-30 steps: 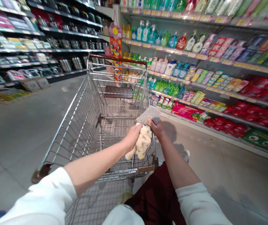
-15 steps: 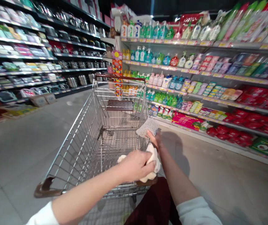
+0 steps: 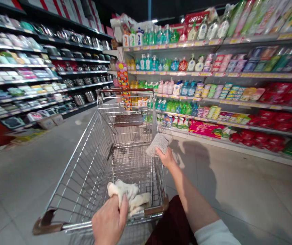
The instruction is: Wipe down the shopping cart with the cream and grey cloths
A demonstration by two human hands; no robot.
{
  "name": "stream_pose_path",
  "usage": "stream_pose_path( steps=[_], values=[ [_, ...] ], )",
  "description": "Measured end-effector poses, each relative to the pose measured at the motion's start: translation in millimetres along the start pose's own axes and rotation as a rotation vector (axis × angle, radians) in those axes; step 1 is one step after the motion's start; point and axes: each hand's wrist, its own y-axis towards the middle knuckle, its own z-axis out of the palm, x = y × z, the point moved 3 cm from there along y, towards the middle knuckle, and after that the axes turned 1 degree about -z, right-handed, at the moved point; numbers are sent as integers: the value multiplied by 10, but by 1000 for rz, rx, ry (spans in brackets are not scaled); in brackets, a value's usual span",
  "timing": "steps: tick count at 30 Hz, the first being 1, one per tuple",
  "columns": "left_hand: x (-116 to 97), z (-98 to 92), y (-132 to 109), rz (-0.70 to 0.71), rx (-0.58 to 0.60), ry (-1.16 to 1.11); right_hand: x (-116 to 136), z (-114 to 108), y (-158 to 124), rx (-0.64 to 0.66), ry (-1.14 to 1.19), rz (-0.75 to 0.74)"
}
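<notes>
My left hand (image 3: 110, 216) is closed on a crumpled off-white cloth (image 3: 128, 192) at the near end bar of a metal shopping cart (image 3: 81, 225). Part of the cloth hangs inside the basket; whether the fingers also wrap the bar is hidden. Farther forward, my right hand (image 3: 166, 157) grips a grey speckled pad (image 3: 158, 145), perhaps a folded cloth or a sponge. It lies at the cart's right top rim, thumb on top and the other fingers mostly out of sight. A brown plastic corner piece (image 3: 157, 209) sits on the near bar between my hands.
Shelves of soap bottles (image 3: 146, 63) and other packaged goods line the right side. Along the left stand shelves of pots (image 3: 79, 99) and dishes. Cardboard boxes (image 3: 47, 123) rest on the tiled floor (image 3: 20, 180) by the left shelves.
My left hand has moved left and nearer to me along the cart's near bar, taking the white cloth with it. The right hand with the grey pad stays by the right rim.
</notes>
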Motion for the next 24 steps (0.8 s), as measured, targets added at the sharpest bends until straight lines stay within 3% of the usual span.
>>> stream_pose_path(
  steps=[5,11,24],
  values=[
    [19,7,26,37,-40,-14,29,-14,7,50,-99,-69],
    [-4,-10,39,67,-78,-14,25,-67,-56,74,-191,-48],
    [-235,113,271,50,26,-52,-68,-314,28,58,-147,19]
  ],
)
